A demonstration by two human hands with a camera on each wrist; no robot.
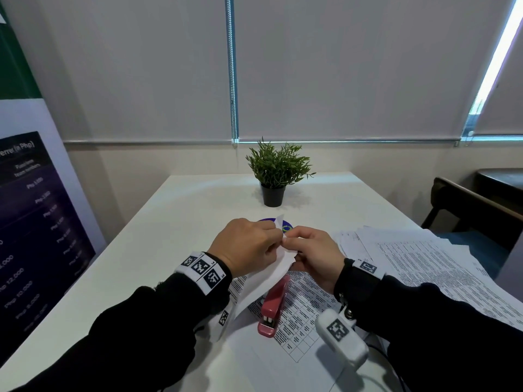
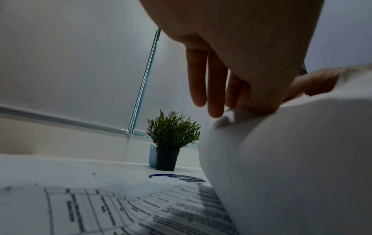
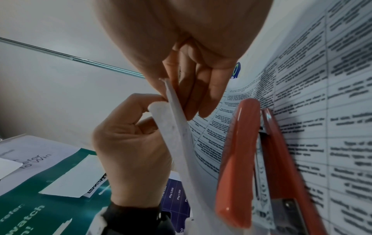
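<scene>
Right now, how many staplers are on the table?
1. The stapler lies on the printed sheet, just below the paper that the left hand and right hand pinch. The pile on the right could hide more.

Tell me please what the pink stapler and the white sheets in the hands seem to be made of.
The stapler: likely a glossy plastic shell, since it shows sharp glints, over a grey metal-looking magazine at its mouth. The white sheets, pinched by the left hand and right hand: thin matte paper, bending and curling.
</scene>
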